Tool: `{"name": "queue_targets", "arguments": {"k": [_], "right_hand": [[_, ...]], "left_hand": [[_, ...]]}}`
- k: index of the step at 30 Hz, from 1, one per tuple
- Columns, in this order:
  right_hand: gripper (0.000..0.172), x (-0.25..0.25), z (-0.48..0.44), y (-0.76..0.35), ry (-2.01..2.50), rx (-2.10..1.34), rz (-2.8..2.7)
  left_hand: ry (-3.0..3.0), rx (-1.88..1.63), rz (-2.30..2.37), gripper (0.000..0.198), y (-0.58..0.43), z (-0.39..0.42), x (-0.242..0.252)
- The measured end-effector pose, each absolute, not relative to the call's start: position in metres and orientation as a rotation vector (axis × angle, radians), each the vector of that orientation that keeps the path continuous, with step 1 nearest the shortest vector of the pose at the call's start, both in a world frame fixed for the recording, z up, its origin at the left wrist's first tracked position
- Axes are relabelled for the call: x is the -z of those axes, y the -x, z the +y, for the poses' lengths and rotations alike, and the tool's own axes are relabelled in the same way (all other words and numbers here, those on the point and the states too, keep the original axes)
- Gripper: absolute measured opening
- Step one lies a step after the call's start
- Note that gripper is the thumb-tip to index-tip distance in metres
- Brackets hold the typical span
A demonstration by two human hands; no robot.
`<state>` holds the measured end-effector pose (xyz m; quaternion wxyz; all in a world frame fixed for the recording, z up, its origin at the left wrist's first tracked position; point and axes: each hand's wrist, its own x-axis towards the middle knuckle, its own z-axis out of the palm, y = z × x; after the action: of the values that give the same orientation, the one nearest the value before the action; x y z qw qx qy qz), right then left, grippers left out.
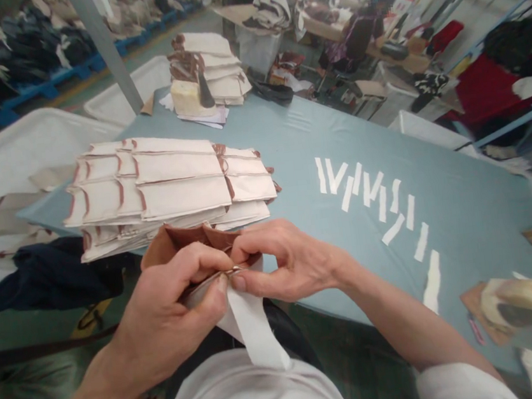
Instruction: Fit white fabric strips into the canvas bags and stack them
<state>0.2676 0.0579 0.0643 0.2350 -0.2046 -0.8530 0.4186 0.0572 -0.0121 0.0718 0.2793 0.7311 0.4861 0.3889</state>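
Note:
Both my hands pinch a brown fabric piece (189, 240) at the near edge of the blue table (463, 202). My left hand (173, 312) grips its lower edge with thumb and fingers closed. My right hand (287, 261) pinches the same edge from the right, fingertip to fingertip with the left. A white strip (255, 332) hangs down from the pinched spot toward my lap. Just beyond lies a fanned stack of cream pieces with brown trim (168, 185).
Several white strips (376, 196) lie in a row on the table to the right. A second cream stack (208, 71) stands at the far end. Dark cloth (48, 275) lies at the left, cardboard pieces (518, 305) at the right. A person sits far back at another table.

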Motion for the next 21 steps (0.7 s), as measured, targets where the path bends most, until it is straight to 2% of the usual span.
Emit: {"name": "queue_targets", "arguments": {"k": [4,7,12,16,20,21], "right_hand": [[0.023,-0.064,0.056,-0.266,0.662,-1.491,-2.231],[0.023,-0.063,0.055,-0.266,0.69,-1.819,-2.098],[0.025,-0.051,0.05,-0.258,0.753,-2.247,-1.667],[0.012,-0.051,0.045,-0.252,0.868,-2.202,-1.612],[0.001,-0.065,0.045,-0.256,0.897,-1.793,-1.932],[0.002,-0.069,0.045,-0.258,0.894,-1.658,-2.015]], "left_hand": [[-2.15,-1.113,1.184,0.018,-0.052,-0.014,-0.055],[-2.3,-1.136,1.028,0.027,-0.046,-0.016,-0.039],[-2.433,-1.251,0.846,0.036,-0.043,-0.016,-0.024],[-2.404,-1.243,0.952,0.037,-0.045,-0.02,-0.021],[-2.134,-1.101,1.203,0.031,-0.042,-0.028,-0.031],[-2.063,-1.055,1.208,0.028,-0.04,-0.028,-0.035]]}}
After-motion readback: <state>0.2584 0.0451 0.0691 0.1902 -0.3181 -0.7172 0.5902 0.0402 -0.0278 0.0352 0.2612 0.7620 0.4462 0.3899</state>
